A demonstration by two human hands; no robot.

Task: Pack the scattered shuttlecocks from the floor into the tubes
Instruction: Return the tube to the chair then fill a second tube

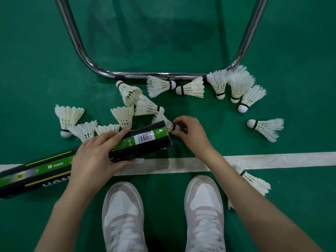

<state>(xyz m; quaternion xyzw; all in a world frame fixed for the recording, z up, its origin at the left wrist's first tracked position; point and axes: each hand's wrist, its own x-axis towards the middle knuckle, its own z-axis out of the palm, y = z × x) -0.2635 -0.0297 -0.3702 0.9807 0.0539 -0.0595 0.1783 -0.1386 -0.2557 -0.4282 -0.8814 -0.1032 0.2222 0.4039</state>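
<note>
My left hand [98, 153] grips a black and green shuttlecock tube [145, 140] around its middle, its open end pointing right. My right hand [189, 131] pinches the cork of a white shuttlecock [168, 123] just beyond that open end; its feathers lie behind the tube's rim. Several white shuttlecocks lie scattered on the green floor: a cluster at left [69, 117], a pile in the centre [131, 93], a group at upper right [234, 86], a single one at right [265, 127], and one by my right forearm [254, 180].
A chrome tubular frame [160, 75] curves across the floor behind the shuttlecocks. A white court line [272, 160] runs left to right under my arms. My two white sneakers [125, 215] stand below it.
</note>
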